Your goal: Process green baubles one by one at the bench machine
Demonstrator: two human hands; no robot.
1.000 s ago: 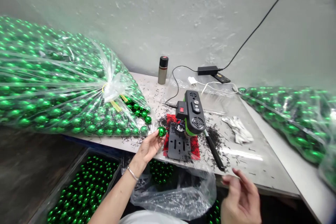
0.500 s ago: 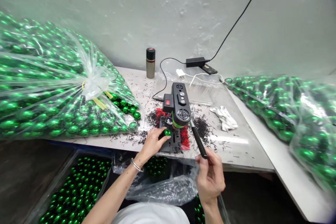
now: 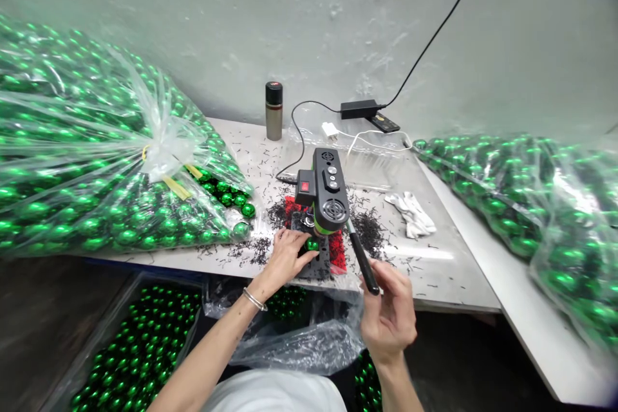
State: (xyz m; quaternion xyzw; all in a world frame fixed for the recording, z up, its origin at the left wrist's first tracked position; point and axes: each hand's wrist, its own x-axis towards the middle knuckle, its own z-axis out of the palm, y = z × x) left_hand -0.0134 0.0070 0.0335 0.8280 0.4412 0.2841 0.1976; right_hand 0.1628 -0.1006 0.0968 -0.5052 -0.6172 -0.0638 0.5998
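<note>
My left hand (image 3: 286,255) pinches a shiny green ball (image 3: 311,244) between thumb and fingers, just below the front of a small black bench machine (image 3: 331,188). The ball rests at the machine's dark slotted base (image 3: 309,268); its exact contact there is partly hidden by my fingers. At the lower right, my right hand (image 3: 389,310) has its thumb and fingers closed on the end of the machine's black lever handle (image 3: 364,264), which slants down towards me. A red mat (image 3: 338,251) shows beneath the base.
Black shavings (image 3: 367,236) litter the table. A large bag of green balls (image 3: 96,161) lies left, another bag (image 3: 506,199) right. White gloves (image 3: 413,215), a bottle (image 3: 273,111) and a power adapter (image 3: 359,109) sit around the machine. A lined bin of balls (image 3: 140,347) stands below.
The ball has shifted slightly right, further under the machine's head, and my left fingers have curled in more. My right hand stays at the lever's end. The view has shifted slightly.
</note>
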